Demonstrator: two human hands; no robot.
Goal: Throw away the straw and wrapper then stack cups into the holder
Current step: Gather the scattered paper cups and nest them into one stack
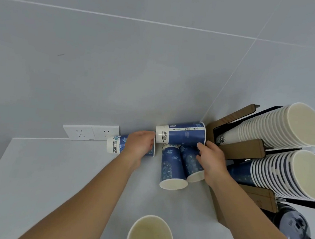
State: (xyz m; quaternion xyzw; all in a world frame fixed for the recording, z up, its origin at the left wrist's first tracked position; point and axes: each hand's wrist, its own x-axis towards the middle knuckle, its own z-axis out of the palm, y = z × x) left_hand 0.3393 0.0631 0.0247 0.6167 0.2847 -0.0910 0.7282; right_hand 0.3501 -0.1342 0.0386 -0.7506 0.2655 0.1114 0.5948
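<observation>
Cups (175, 166) lie left of the holder (243, 149); left hand (140, 144) grips one, right hand (211, 160) clasps another, seemingly for stacking.

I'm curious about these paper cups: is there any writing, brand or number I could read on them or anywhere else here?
Blue paper cup lying on top: small white print and logos, too blurred to read.
Blue paper cup under the left hand: large characters on its white band, not legible.
White wall socket: no text visible.

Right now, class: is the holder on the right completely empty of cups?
No: the holder already carries two long stacks, a white cup stack above a blue-striped cup stack.
</observation>
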